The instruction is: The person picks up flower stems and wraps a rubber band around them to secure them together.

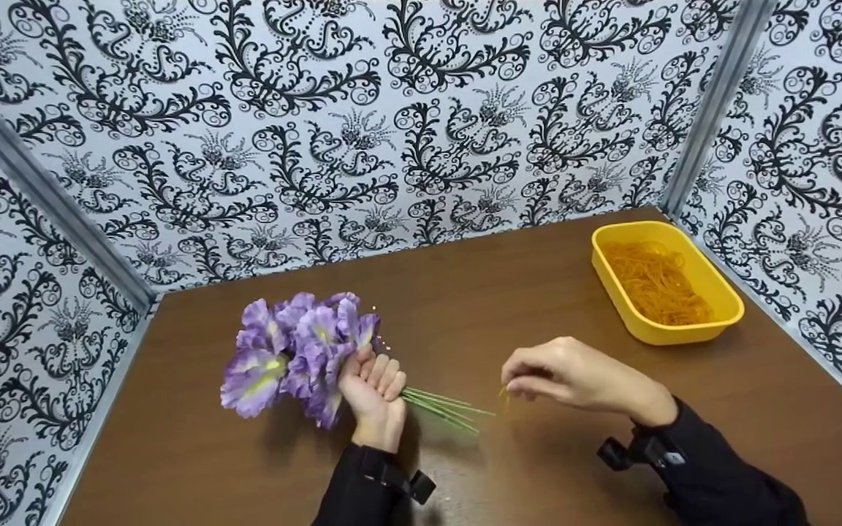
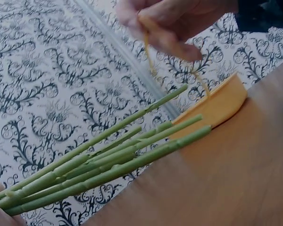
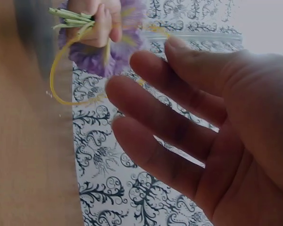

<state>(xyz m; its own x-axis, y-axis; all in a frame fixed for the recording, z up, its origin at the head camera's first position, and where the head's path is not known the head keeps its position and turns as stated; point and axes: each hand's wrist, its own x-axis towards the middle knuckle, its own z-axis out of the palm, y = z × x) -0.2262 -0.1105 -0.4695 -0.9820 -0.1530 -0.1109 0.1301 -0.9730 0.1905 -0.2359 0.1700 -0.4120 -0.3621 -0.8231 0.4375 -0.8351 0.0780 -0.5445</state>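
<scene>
My left hand (image 1: 377, 394) grips a bunch of purple artificial flowers (image 1: 297, 351) by the stems, just below the blossoms. Out of the fist, the green stems (image 1: 446, 408) point to the right; in the left wrist view the cut stem ends (image 2: 132, 150) fan slightly apart. My right hand (image 1: 574, 376) is a short way beyond those ends, pinching a thin yellow rubber band (image 3: 54, 77) between thumb and fingertips. The band hangs as a loose loop in the right wrist view, apart from the stems in the head view.
A yellow plastic bin (image 1: 673, 332) full of rubber bands (image 1: 655, 281) stands at the back right of the brown table (image 1: 465, 292). Walls with black-and-white scroll pattern (image 1: 421, 117) enclose the table at the back and both sides.
</scene>
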